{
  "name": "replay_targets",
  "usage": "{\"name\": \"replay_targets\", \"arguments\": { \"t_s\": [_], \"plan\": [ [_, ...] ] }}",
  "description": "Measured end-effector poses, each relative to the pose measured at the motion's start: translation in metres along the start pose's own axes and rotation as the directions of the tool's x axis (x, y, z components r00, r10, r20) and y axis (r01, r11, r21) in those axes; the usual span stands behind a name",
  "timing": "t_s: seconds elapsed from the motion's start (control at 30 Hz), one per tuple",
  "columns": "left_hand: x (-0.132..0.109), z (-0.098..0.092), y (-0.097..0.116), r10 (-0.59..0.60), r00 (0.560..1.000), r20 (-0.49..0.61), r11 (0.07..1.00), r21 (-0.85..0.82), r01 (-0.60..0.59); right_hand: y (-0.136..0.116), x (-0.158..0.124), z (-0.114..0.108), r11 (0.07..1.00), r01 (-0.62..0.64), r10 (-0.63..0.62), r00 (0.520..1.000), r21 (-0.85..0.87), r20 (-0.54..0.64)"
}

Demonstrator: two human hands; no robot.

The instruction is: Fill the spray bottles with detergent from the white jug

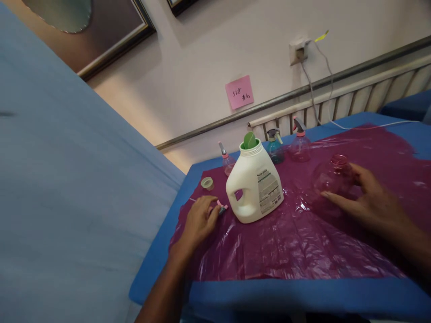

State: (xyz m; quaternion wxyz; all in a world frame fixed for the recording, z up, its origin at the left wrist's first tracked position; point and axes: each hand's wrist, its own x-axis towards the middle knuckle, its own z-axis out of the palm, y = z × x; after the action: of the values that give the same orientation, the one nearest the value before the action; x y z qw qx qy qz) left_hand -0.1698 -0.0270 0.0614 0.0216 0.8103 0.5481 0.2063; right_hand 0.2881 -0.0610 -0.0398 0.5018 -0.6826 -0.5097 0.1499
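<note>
Counter [303, 298]: blue-covered front edge, just below both wrists; a crinkled magenta sheet [269, 251] lies over it under both hands.
Left hand [198, 222]: knuckles up, fingers curled close together, tips on a pink spray head [221, 207] (whether they pinch it or only touch it, I cannot tell).
Pink spray head: lying on the sheet at the left hand's fingertips, just beside the jug.
Right hand [367, 202]: fingers wrapped round the far side of a clear pink bottle [332, 179], thumb stretched along its near side.
Clear pink bottle: uncapped, resting on the sheet in the right hand's hold.
White jug [254, 188]: upright between the hands, nearer the left hand, with a green funnel [249, 140] in its mouth.
Small ring [207, 183]: on the blue cloth just beyond the left hand.
Spray bottles [299, 144]: three, standing beyond the jug, well apart from both hands.
</note>
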Motion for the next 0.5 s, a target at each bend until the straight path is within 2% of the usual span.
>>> {"name": "replay_targets", "arguments": {
  "t_s": [0.1,0.17,0.37,0.5],
  "plan": [
    [-0.002,-0.010,-0.026,0.075,0.959,0.272,0.967,0.215,-0.137,0.001,0.000,0.000,1.000,0.028,-0.028,0.999,-0.003,0.016],
    [-0.001,-0.010,-0.036,0.082,0.922,0.379,0.940,0.278,-0.198,0.002,0.001,0.001,0.999,0.046,-0.046,0.999,-0.006,0.018],
    [0.013,-0.013,-0.043,0.125,0.876,0.466,0.895,0.327,-0.302,0.005,0.004,0.001,0.999,0.030,-0.030,1.000,-0.021,-0.003],
    [0.021,-0.023,-0.038,0.135,0.886,0.443,0.908,0.304,-0.290,0.004,0.004,0.001,0.999,0.048,-0.048,0.999,-0.021,0.009]
  ]
}}
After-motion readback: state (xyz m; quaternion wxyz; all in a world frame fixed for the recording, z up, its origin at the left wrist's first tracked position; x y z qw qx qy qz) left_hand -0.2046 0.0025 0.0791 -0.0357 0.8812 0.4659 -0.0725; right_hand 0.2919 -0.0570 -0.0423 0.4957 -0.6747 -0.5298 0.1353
